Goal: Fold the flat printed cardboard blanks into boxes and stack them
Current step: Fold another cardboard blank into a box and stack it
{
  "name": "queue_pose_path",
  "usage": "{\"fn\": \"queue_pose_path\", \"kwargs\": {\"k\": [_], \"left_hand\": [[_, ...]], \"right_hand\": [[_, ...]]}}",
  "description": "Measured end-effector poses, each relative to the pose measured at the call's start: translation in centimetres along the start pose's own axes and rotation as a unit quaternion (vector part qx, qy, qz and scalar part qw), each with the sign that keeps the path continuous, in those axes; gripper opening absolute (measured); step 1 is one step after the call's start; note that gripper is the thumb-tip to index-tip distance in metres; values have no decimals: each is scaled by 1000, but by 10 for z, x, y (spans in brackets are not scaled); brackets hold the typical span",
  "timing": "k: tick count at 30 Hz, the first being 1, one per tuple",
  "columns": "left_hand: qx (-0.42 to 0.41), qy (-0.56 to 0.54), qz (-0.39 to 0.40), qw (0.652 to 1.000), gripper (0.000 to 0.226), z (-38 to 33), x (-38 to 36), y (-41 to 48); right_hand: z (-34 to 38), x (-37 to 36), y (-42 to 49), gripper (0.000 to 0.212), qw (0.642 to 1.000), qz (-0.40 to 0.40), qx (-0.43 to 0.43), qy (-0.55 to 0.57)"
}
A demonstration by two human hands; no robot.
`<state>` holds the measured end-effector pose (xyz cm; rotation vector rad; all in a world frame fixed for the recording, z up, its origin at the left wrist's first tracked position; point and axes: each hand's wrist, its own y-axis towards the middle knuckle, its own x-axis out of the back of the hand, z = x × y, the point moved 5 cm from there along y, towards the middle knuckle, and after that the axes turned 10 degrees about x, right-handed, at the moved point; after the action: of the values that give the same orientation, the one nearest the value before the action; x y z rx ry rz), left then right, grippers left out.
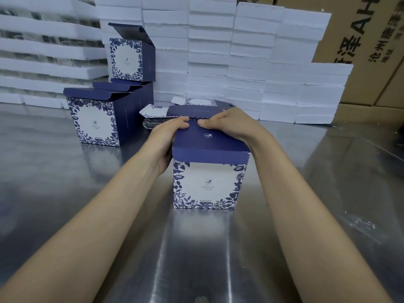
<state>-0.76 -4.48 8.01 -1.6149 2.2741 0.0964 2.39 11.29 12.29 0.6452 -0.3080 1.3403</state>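
A blue-and-white floral printed box (207, 184) stands upright on the steel bench (65, 182). The left hand (168, 136) grips its upper left side and the right hand (227, 125) its upper right. Both thumbs press on the dark lid, and the fingers (220, 115) curl over its far edge. Flat blanks (188, 113) lie stacked just behind, and folded boxes (96, 121) stand stacked to the left.
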Motion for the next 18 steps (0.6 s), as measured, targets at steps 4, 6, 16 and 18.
{"fn": "queue_pose_path", "kwargs": {"k": [4, 6, 16, 18], "left_hand": [[3, 16, 3, 1000, 21, -2, -4, -1], [10, 30, 27, 999, 22, -2, -5, -1], [-62, 74, -11, 995, 31, -2, -5, 6], [-86, 72, -9, 994, 34, -2, -8, 4]], "right_hand": [[1, 0, 4, 25, 1000, -22, -2, -9], [0, -1, 3, 17, 1000, -24, 3, -2], [62, -9, -9, 47, 949, 50, 140, -279], [64, -11, -15, 55, 947, 62, 136, -286]]}}
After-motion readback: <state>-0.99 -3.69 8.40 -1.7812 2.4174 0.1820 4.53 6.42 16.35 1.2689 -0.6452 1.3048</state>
